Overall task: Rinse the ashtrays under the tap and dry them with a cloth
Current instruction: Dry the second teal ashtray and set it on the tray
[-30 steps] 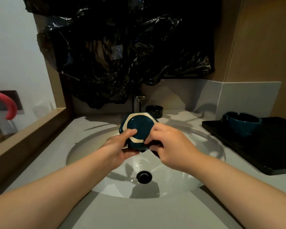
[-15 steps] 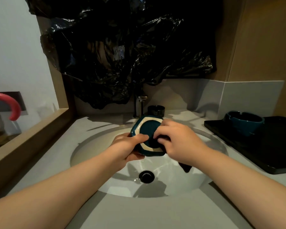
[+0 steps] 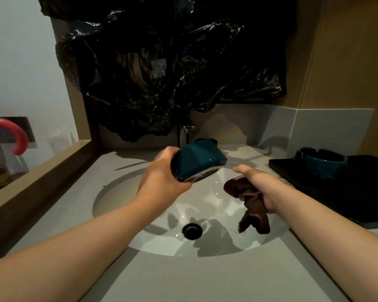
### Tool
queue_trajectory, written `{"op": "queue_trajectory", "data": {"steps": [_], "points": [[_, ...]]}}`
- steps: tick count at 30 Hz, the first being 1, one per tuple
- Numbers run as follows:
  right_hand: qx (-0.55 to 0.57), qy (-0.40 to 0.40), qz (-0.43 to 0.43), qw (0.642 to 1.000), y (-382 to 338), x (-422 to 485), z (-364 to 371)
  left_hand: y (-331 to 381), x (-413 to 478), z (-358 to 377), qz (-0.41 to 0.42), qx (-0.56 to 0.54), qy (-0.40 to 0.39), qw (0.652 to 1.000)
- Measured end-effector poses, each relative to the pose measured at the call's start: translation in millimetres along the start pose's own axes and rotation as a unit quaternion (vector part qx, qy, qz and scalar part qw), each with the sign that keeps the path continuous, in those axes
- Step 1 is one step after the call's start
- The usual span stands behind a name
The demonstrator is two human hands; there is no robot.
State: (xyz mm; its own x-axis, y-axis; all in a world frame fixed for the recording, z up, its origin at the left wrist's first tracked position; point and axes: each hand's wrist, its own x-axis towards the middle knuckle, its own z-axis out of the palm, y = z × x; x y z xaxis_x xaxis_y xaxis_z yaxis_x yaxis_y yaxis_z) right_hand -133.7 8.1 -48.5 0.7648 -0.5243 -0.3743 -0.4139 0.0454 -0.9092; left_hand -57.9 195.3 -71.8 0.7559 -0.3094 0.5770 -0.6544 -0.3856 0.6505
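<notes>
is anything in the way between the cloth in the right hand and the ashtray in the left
Nothing visible. The left hand grips the ashtray tilted over the sink, and the right hand holds the cloth just to its right, with only open air between them.

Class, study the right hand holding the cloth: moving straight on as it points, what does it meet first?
Probably the teal ashtray gripped by the left hand; the gap looks free, though depth is unclear.
</notes>
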Motion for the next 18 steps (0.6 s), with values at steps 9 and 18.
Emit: {"op": "queue_trajectory", "data": {"steps": [9, 18], "points": [[-0.041, -0.138, -0.002, 0.990, -2.9, -7.6, -4.4, -9.2, 2.2, 3.6, 0.322, 0.121, -0.023, 0.939], [-0.028, -0.162, -0.038, 0.986, -3.7, -6.4, -6.1, -7.5, 2.4, 3.2, 0.275, 0.073, -0.039, 0.958]]}}
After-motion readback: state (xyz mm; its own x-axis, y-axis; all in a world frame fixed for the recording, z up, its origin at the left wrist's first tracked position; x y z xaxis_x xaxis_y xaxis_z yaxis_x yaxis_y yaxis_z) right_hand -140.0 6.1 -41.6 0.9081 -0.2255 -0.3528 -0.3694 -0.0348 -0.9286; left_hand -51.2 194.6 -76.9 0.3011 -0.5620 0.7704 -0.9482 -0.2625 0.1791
